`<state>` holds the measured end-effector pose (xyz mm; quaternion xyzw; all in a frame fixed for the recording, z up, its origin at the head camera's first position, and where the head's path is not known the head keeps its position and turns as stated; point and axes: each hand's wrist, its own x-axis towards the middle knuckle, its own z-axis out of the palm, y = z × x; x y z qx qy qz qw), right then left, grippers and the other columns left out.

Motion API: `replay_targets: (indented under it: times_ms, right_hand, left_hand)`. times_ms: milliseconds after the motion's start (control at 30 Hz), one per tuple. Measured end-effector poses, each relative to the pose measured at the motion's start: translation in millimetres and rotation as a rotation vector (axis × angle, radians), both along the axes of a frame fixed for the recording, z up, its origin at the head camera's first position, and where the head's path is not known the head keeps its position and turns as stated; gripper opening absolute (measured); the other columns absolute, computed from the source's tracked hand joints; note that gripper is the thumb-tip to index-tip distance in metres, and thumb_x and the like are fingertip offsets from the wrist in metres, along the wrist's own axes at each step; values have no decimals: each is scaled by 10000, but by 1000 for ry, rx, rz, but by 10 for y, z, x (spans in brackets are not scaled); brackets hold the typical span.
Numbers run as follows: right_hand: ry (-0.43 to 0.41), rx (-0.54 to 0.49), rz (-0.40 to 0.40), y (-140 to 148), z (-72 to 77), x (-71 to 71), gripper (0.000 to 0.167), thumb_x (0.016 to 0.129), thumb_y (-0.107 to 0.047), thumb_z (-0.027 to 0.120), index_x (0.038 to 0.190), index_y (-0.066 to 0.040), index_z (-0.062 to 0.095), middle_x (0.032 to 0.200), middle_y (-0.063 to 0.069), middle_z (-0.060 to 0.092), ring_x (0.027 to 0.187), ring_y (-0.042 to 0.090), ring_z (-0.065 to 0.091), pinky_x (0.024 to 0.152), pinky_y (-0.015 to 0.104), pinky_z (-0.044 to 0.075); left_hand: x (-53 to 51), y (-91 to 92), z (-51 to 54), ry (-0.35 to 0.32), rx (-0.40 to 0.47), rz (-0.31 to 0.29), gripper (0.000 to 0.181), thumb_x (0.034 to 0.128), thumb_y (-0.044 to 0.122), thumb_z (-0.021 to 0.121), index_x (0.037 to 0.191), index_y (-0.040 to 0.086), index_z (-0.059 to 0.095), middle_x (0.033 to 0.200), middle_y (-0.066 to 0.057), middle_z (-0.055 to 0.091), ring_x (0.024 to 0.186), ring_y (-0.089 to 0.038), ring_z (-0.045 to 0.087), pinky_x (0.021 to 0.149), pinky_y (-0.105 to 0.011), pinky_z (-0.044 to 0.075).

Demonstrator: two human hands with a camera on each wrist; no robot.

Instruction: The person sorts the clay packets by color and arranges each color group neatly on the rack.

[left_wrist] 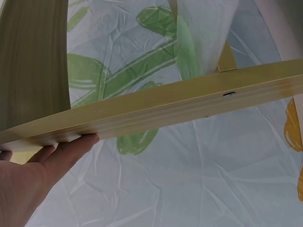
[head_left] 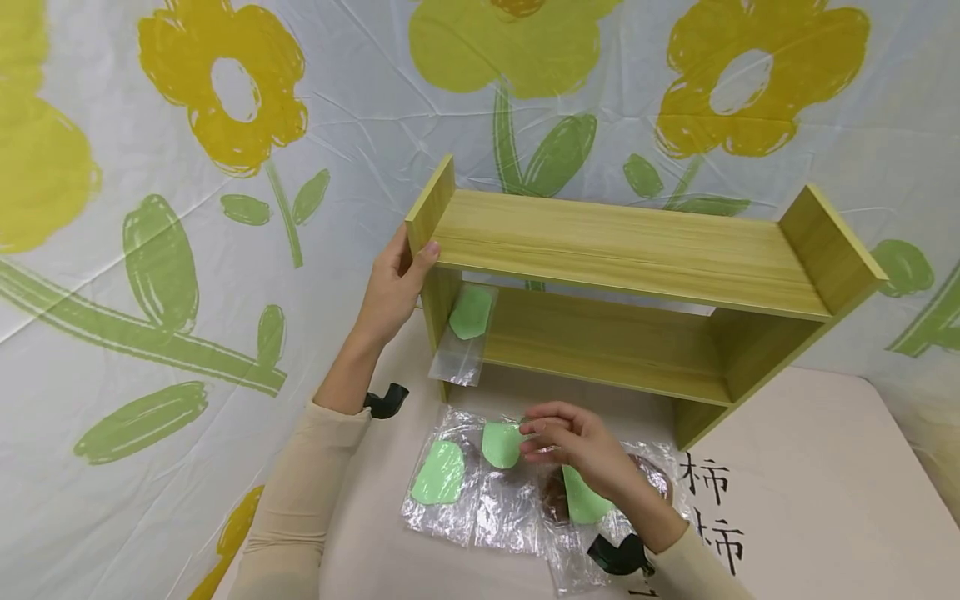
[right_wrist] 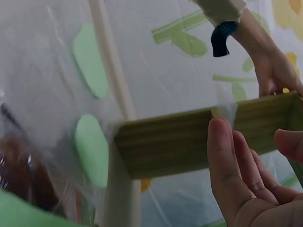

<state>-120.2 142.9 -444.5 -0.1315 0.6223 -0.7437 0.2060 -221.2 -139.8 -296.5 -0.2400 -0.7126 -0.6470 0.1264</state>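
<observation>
My left hand (head_left: 393,287) holds the upper left side panel of a small wooden shelf (head_left: 622,250), thumb at its front edge. In the left wrist view its fingers (left_wrist: 71,153) lie along the panel's outer face. A clear plastic bag with a flat green piece (head_left: 471,312) lies at the left end of the lower board and hangs over its front edge. My right hand (head_left: 581,446) is in front of the shelf, fingers loosely bent, holding nothing. Below and beside it lie clear bags (head_left: 510,517) with flat green pieces (head_left: 439,473); one also has brown contents (head_left: 555,496).
The shelf stands on a pale table surface (head_left: 810,467). Black written characters (head_left: 705,479) show right of the bags. Behind the shelf and to the left hangs a white sheet (head_left: 352,108) with yellow flowers and green leaves.
</observation>
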Motion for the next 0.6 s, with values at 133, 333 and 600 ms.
replay_targets:
  times_ms: [133,333,600]
  right_hand:
    - [48,35,-39,207,-9,102,399,1034,-135,581,1313,134,490,1189,255,641,1053,473,635,892,588,513]
    - [131,143,-90,534,-84,278,375,1036,-103,565,1314,135,483,1176,212,649,1022,367,671,872,515,550]
    - [95,308,-212,805,-246,455,425,1018,-143,608,1316,135,487,1184,340,586,1001,429,665,839,472,574]
  left_hand:
    - [1,2,3,3,0,0,481,1056,135,516,1512,39,397,1213,-141,555,1103,-218,537,984,-548,437]
    - [9,12,1,-2,-3,7,486,1052,135,523,1512,38,401,1224,-142,561,1110,-210,540,982,-530,445]
    - [-174,-43,-165,15,27,24,488,1044,144,550,1515,101,433,1263,-126,576,1123,-217,551,965,-482,464]
